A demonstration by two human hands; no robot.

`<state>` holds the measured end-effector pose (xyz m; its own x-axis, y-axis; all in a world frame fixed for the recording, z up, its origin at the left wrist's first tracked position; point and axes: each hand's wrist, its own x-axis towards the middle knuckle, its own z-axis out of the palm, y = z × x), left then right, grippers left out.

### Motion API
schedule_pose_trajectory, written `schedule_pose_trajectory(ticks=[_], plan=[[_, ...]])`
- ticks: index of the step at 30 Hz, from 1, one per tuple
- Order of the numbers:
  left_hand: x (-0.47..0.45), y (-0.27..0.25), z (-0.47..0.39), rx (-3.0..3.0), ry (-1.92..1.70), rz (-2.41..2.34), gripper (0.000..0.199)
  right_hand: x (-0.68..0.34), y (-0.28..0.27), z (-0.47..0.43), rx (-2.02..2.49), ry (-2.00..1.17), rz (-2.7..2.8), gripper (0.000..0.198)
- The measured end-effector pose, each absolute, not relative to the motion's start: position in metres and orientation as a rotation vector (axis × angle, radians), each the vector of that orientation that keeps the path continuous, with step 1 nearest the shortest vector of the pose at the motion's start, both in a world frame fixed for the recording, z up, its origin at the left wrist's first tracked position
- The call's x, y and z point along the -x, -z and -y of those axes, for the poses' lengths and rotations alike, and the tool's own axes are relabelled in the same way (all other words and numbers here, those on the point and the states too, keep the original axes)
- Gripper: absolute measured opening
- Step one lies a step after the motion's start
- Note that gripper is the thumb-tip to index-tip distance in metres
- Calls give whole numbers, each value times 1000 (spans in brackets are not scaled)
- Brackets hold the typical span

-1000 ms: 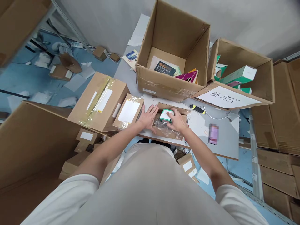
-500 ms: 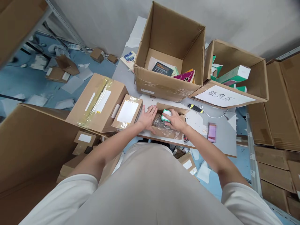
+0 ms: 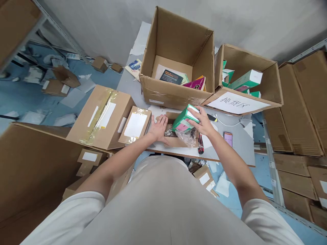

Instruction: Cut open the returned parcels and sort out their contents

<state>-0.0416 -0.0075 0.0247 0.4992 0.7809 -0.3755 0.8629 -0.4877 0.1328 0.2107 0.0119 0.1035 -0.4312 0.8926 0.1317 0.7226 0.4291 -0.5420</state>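
Observation:
My right hand (image 3: 203, 121) grips the white end of a green box (image 3: 183, 119), which is tilted and partly out of a small open carton (image 3: 176, 142). Clear plastic wrap (image 3: 187, 136) clings below the box at the carton's edge. At the carton's left end lies my left hand (image 3: 158, 129), its fingers spread on the cardboard and holding nothing. A red and black utility knife (image 3: 201, 144) rests just right of the carton.
A large open box (image 3: 176, 89) with books stands behind, and beside it a labelled box (image 3: 268, 97) holds green boxes. Two taped cartons, one big (image 3: 99, 114) and one small (image 3: 135, 124), sit on the left. A phone (image 3: 228, 139) lies on the right.
My right hand has lifted the green box up out of the carton, tilting it, so its side now shows. My left hand has stayed on the carton's left end.

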Motion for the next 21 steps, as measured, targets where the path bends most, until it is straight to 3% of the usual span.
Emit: schedule_pose_trajectory(ticks=[8, 12, 18, 21], plan=[[46, -28, -13, -2450, 348, -1361, 138, -264, -226, 12, 1244, 214, 1933, 61], [42, -36, -34, -2466, 267, -1406, 127, -295, -266, 61, 1226, 297, 1900, 63], [54, -48, -17, -2314, 77, -1674, 91, -285, -212, 156, 1409, -101, 2059, 65], [69, -49, 18, -2201, -161, -1813, 85, -263, -165, 184, 1434, -247, 2117, 67]])
